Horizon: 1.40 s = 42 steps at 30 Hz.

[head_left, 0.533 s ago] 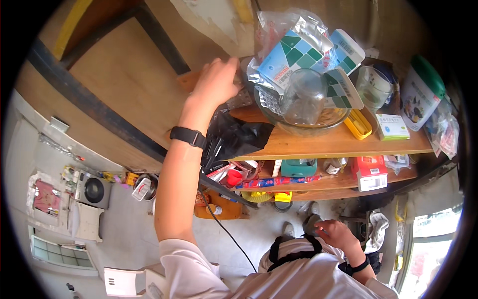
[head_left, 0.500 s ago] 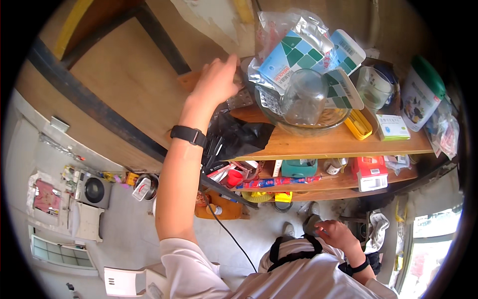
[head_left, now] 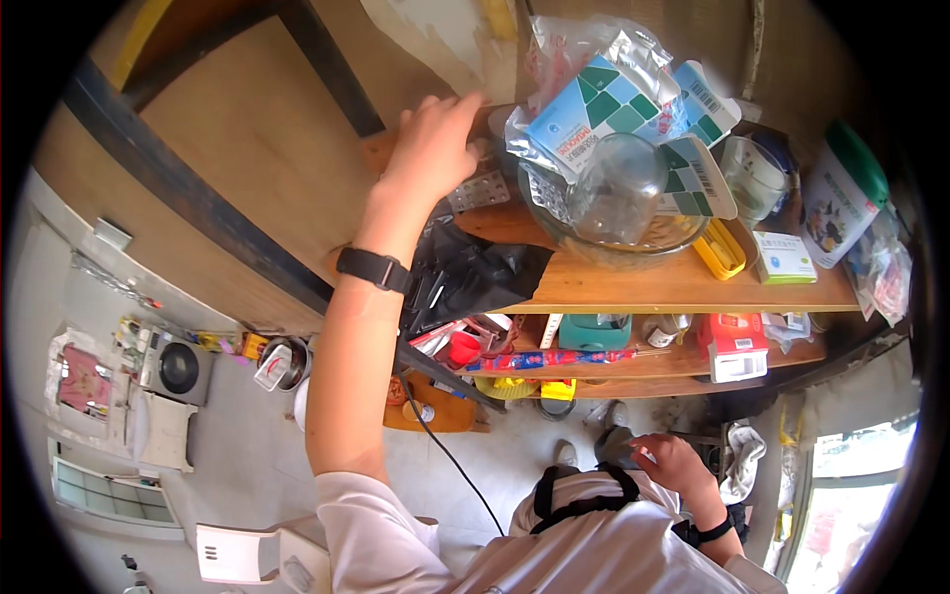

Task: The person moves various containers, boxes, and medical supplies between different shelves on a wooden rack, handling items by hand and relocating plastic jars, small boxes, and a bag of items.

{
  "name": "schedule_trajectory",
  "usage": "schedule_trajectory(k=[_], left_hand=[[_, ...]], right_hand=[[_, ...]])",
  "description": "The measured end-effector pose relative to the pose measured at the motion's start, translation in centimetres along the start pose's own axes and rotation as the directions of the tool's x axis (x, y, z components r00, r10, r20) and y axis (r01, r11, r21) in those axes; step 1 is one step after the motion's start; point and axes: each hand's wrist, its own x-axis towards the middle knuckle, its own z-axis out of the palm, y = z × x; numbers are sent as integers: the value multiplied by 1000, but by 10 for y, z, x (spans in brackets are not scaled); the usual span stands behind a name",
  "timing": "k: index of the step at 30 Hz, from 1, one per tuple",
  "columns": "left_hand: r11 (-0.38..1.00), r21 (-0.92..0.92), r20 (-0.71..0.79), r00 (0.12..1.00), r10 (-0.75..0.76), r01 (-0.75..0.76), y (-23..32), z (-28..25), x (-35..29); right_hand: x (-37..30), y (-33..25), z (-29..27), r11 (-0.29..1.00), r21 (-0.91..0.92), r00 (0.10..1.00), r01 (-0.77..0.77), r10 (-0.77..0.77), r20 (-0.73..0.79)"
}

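My left hand (head_left: 432,144) reaches over the left back of the wooden shelf, its index finger stretched out and its thumb apart. Nothing shows in its grip. Close under it lie a silver pill blister pack (head_left: 480,191) and a black plastic bag (head_left: 480,277). Right of the hand stands a glass bowl (head_left: 594,252) heaped with an upturned clear jar (head_left: 621,188), blue-and-green medicine boxes (head_left: 584,124) and crumpled foil. My right hand (head_left: 675,463) hangs by my waist, fingers loosely bent and apart, holding nothing that I can see.
On the shelf (head_left: 614,287) stand a yellow case (head_left: 719,249), a small white-green box (head_left: 785,257), a glass cup (head_left: 749,178) and a green-lidded tub (head_left: 844,193). Lower down are a teal container (head_left: 596,332) and a red box (head_left: 734,342). A black cable (head_left: 450,460) hangs below.
My left hand has lifted slightly and its index finger has straightened, baring more of the blister pack. The shelf's things sit a little further right in view. My right hand has barely moved.
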Motion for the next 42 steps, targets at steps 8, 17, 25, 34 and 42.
schedule_trajectory(k=[8,17,25,34,42], left_hand=[[967,-241,-55,996,70,-81,9,2,8],[946,-313,-80,995,64,-86,7,7,9],[908,-418,-170,981,-91,12,27,-9,9],[937,-223,81,963,-257,269,108,-119,-27],[947,183,565,760,-322,266,137,-100,-112]], right_hand=[[7,-7,-4,999,-18,999,32,-32,26],[0,6,3,1000,5,999,26,-26,28],[-2,-2,-4,1000,-8,1000,-16,16,12],[-6,8,-8,992,128,999,-1,6,-41],[-6,4,-11,994,79,997,-72,69,38]])
